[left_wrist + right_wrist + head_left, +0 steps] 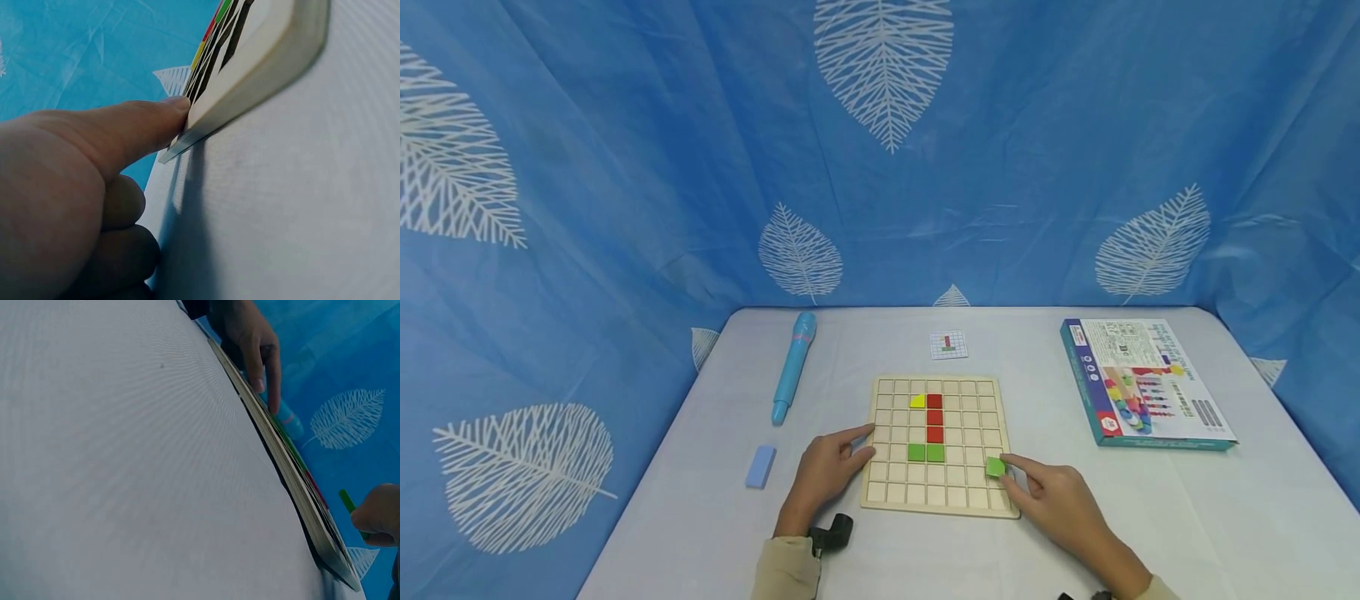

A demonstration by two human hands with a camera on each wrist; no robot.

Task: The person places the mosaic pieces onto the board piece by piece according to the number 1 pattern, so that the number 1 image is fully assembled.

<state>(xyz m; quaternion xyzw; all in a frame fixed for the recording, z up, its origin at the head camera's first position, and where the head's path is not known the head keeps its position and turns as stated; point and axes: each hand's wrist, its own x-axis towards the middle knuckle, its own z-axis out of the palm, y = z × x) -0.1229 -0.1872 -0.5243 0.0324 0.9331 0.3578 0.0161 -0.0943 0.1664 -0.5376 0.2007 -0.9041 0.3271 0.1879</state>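
A square wooden grid board (887, 493) lies on the table in front of me. Set in its cells are a yellow piece (917, 402) with a slanted side, a column of red square tiles (934, 417) and two green tiles (925, 452). At the board's left edge, my left hand (826, 471) touches the rim with extended thumb and index finger; the left wrist view shows other fingers (128, 250) curled beneath. My right hand (1060, 504) pinches another green square tile (995, 467) by its edges, over the board's right side. In the right wrist view this tile (346, 501) is raised above the board.
A small pattern card (948, 344) lies behind the board. To the left are a blue microphone-shaped object (793, 367) and a light-blue block (761, 467). A printed box (1150, 383) lies at the right. Blue leaf-patterned cloth (1000, 167) hangs behind the white table.
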